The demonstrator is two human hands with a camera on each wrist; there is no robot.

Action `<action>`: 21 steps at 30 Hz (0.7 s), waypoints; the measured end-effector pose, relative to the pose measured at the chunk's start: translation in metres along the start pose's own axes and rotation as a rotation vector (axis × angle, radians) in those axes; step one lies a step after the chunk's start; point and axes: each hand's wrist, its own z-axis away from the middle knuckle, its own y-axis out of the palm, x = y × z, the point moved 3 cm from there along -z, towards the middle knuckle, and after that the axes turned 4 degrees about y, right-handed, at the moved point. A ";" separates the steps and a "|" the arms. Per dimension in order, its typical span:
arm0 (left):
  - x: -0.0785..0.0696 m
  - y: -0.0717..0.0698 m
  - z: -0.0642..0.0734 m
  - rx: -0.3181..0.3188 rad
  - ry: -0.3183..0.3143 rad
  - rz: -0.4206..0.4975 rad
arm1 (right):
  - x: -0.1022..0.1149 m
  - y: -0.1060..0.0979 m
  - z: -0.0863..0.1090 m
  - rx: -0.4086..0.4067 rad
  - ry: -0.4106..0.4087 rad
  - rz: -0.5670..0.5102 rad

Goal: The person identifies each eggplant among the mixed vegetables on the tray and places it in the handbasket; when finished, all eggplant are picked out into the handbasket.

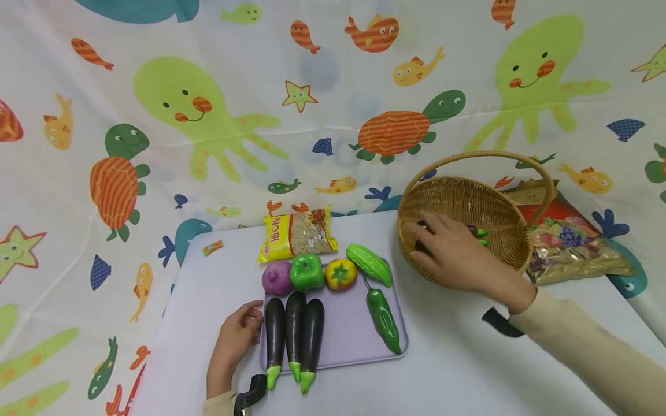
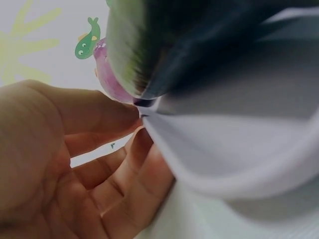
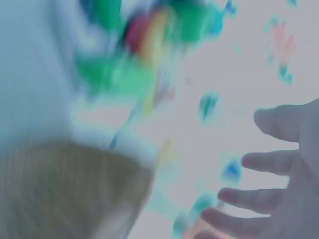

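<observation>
My left hand point(image 1: 238, 334) grips the left rim of a lilac tray point(image 1: 348, 332), thumb above and fingers below in the left wrist view. Beside it on the tray lie three dark eggplants point(image 1: 294, 332) with green ends. A purple onion-like vegetable point(image 1: 277, 278), a green bell pepper point(image 1: 307, 272), a yellow-red tomato point(image 1: 340, 274), a bitter melon point(image 1: 369, 264) and a long green pepper point(image 1: 383, 319) share the tray. Over the wicker basket point(image 1: 463, 196) is my right hand point(image 1: 458, 254), its fingers spread and holding nothing in the right wrist view. Dark green-ended vegetables point(image 1: 474, 231) lie partly hidden inside the basket.
Behind the tray lies a yellow snack bag point(image 1: 299, 234). A small orange-green packet point(image 1: 213, 248) is at the table's back left. Right of the basket leans a large red and gold bag point(image 1: 572, 242). A sea-animal-print cloth point(image 1: 333, 133) hangs behind the white table point(image 1: 442, 358).
</observation>
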 end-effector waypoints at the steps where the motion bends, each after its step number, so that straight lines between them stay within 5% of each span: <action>1: 0.000 0.000 0.000 0.000 -0.001 -0.003 | 0.019 0.008 0.006 -0.056 -0.035 0.035; 4: 0.000 0.001 0.000 0.000 -0.003 -0.001 | 0.068 0.040 0.023 -0.164 -0.152 0.075; 11: -0.001 0.002 -0.001 0.009 0.004 0.027 | 0.144 0.135 0.044 -0.108 -0.372 0.043; 16: 0.000 0.003 0.000 0.001 0.009 0.027 | 0.170 0.168 0.046 -0.066 -0.411 0.090; 21: -0.002 0.001 0.001 -0.006 0.014 0.022 | 0.185 0.185 0.043 -0.120 -0.413 0.109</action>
